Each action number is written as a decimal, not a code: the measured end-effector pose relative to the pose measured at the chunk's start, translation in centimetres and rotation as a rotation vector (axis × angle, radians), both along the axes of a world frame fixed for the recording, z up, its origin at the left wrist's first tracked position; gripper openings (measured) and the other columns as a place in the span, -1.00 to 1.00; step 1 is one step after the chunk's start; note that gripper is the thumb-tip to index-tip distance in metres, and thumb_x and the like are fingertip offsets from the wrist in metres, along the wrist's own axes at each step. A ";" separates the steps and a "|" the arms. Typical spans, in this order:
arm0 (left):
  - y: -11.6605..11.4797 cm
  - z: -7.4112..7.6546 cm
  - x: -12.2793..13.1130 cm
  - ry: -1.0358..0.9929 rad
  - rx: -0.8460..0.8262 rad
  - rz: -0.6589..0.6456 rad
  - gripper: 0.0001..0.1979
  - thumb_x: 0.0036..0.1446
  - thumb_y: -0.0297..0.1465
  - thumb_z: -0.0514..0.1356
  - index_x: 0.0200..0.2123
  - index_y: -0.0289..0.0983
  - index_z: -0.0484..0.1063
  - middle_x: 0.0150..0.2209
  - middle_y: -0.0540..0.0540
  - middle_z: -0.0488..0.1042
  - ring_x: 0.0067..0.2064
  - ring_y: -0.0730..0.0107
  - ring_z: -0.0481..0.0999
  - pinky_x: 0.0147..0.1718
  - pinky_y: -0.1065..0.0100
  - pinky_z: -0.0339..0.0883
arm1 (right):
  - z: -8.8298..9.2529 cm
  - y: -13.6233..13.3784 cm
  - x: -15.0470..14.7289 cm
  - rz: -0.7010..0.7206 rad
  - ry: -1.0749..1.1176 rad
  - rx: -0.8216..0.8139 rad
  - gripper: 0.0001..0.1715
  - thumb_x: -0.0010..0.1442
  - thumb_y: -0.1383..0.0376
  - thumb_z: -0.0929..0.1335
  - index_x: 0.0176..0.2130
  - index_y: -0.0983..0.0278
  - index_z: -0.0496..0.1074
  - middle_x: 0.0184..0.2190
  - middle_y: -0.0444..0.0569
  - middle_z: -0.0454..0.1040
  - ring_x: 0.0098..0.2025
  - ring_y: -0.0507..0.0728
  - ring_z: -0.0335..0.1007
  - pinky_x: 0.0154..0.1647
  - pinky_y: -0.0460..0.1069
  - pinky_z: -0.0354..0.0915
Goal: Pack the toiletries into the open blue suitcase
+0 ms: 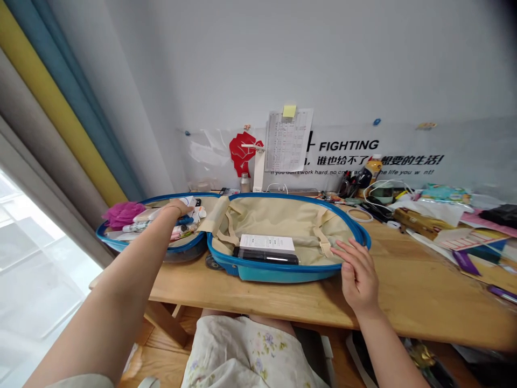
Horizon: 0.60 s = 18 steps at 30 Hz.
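A small blue suitcase [278, 271] lies open on the wooden desk [407, 291], its beige lining showing. My left hand [179, 207] reaches into the left half, fingers curled among several tubes and small toiletry items [189, 216]; what it grips is hidden. A pink bath puff [121, 213] sits at the far left of that half. My right hand [357, 272] rests open on the front rim of the right half, fingers spread. A white box [267, 242] and a dark flat case [266, 256] lie in the right half.
The desk's right side is crowded with papers, cables, a bottle [372, 168], a tape ring [361, 215] and pens. A wall with a sign and pinned sheet [288, 140] stands behind. Curtains and a window are at the left. My lap is below the desk edge.
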<state>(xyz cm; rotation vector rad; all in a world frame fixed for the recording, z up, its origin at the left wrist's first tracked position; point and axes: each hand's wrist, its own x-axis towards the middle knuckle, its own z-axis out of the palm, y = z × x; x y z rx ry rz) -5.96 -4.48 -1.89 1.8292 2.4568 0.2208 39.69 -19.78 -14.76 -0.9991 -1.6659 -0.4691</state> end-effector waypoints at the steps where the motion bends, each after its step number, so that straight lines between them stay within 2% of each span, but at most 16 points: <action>1: 0.0 0.0 0.1 0.008 -0.002 0.027 -0.30 0.00 0.09 0.13 -0.02 -0.38 0.36 -0.24 -0.37 0.55 -0.15 -0.14 0.53 -0.26 0.07 0.38 | 0.0 0.0 0.0 0.002 0.000 0.002 -0.65 0.29 0.31 0.18 -0.09 0.19 0.49 -0.06 0.04 0.53 0.17 0.26 0.31 0.17 0.27 0.21; 4: 0.2 0.4 1.0 0.056 0.036 0.089 -0.30 0.05 -0.02 0.14 0.07 -0.47 0.27 -0.03 -0.53 0.46 0.03 -0.25 0.44 -0.14 0.02 0.33 | 0.0 -0.1 -0.1 0.011 0.004 0.007 -0.66 0.29 0.33 0.19 -0.10 0.19 0.49 -0.05 0.03 0.53 0.18 0.25 0.30 0.19 0.26 0.19; 7: 0.6 1.5 3.7 0.091 0.111 0.050 -0.30 0.11 -0.14 0.13 0.19 -0.50 0.13 0.18 -0.58 0.25 0.22 -0.23 0.24 0.07 0.03 0.19 | 0.1 -0.2 -0.2 0.013 0.016 -0.001 -0.66 0.28 0.35 0.19 -0.10 0.19 0.49 -0.06 0.01 0.53 0.18 0.24 0.30 0.21 0.25 0.17; 9: 0.6 2.5 6.8 0.055 0.178 -0.106 -0.26 0.13 -0.19 0.12 0.26 -0.50 0.01 0.26 -0.54 0.15 0.29 -0.18 0.13 0.18 0.05 0.07 | 0.1 -0.2 -0.3 0.011 0.023 0.000 -0.66 0.29 0.35 0.18 -0.10 0.18 0.49 -0.06 0.01 0.54 0.18 0.23 0.31 0.21 0.25 0.17; 11: 0.2 3.2 10.8 -0.065 0.216 -0.384 -0.24 0.14 -0.24 0.12 0.29 -0.51 -0.06 0.27 -0.52 0.13 0.30 -0.17 0.11 0.22 0.03 0.01 | 0.1 -0.2 -0.3 0.010 0.025 0.005 -0.65 0.29 0.34 0.18 -0.10 0.18 0.49 -0.07 0.01 0.54 0.17 0.23 0.31 0.20 0.26 0.17; 13: -0.8 3.4 15.2 -0.144 0.148 -0.587 -0.31 0.14 -0.24 0.15 0.27 -0.40 0.05 0.25 -0.34 0.24 0.24 0.04 0.25 0.19 0.19 0.11 | 0.1 -0.1 -0.3 0.008 0.025 0.006 -0.65 0.29 0.32 0.18 -0.11 0.18 0.50 -0.07 0.01 0.54 0.17 0.23 0.32 0.20 0.26 0.18; 16: -3.0 2.2 21.7 -0.217 0.015 -0.795 -0.41 0.10 -0.23 0.23 0.18 -0.26 0.23 0.15 -0.09 0.41 0.10 0.29 0.43 0.08 0.38 0.27 | 0.0 -0.1 -0.2 0.008 0.019 0.004 -0.65 0.29 0.32 0.18 -0.11 0.18 0.50 -0.07 0.02 0.54 0.16 0.24 0.32 0.20 0.27 0.18; 18: -4.5 0.8 25.1 -0.261 -0.063 -0.910 -0.41 0.08 -0.24 0.26 0.17 -0.24 0.24 0.13 -0.05 0.43 0.07 0.36 0.45 0.05 0.44 0.29 | 0.0 -0.1 -0.1 0.012 0.019 0.000 -0.65 0.29 0.32 0.18 -0.10 0.18 0.49 -0.06 0.02 0.53 0.17 0.24 0.31 0.20 0.27 0.17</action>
